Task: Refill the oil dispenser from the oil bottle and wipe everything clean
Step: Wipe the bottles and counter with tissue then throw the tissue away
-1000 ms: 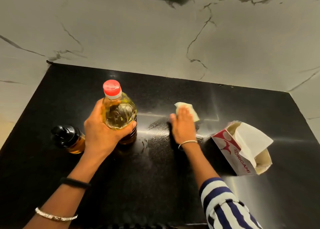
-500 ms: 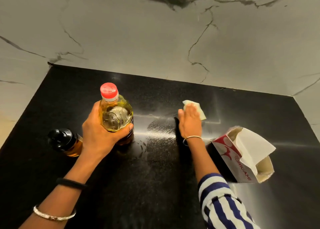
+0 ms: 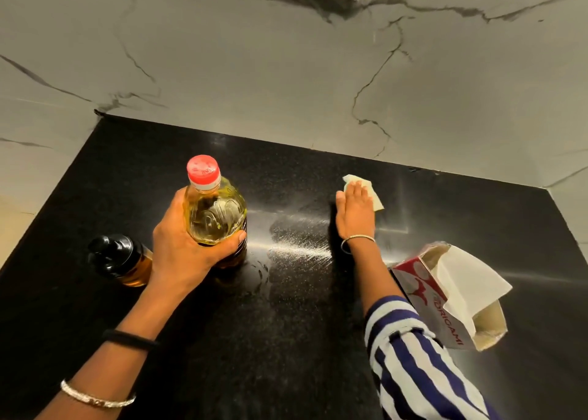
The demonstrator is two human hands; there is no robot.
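Gripping the upright oil bottle [image 3: 216, 209] left of centre with the left hand [image 3: 181, 254] curled round its body. Pressing a tissue [image 3: 377, 202] onto the black counter [image 3: 286, 340] right of centre with the flat, straight-fingered right hand [image 3: 354, 217]. Oil dispenser [image 3: 117, 259] at far left, just beside the left hand; tissue box [image 3: 423, 289] lower right.

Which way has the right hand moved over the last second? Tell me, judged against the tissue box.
Yes. The right hand, pressing the tissue flat, has slid toward the back wall and slightly rightward, ending farther beyond the tissue box.
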